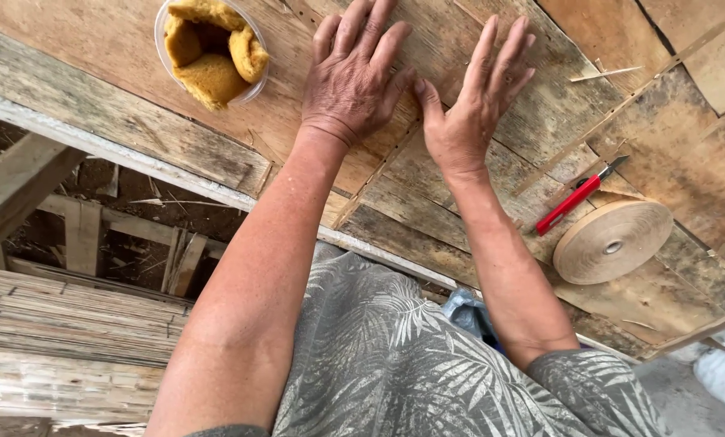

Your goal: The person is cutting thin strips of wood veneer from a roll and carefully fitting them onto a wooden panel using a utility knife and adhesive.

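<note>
My left hand (358, 73) lies flat, palm down, fingers spread, on a thin wood veneer sheet (427, 174) covering the worktable. My right hand (472, 101) presses flat beside it, fingers together and pointing away, thumb almost touching the left hand. Neither hand holds anything. A narrow strip seam runs diagonally on the veneer under and below the hands.
A clear plastic tub (210, 50) with yellow sponge pieces sits at the upper left. A red utility knife (577, 197) and a roll of brown paper tape (612, 240) lie to the right. Stacked veneer strips (71, 324) rest below the table's left edge.
</note>
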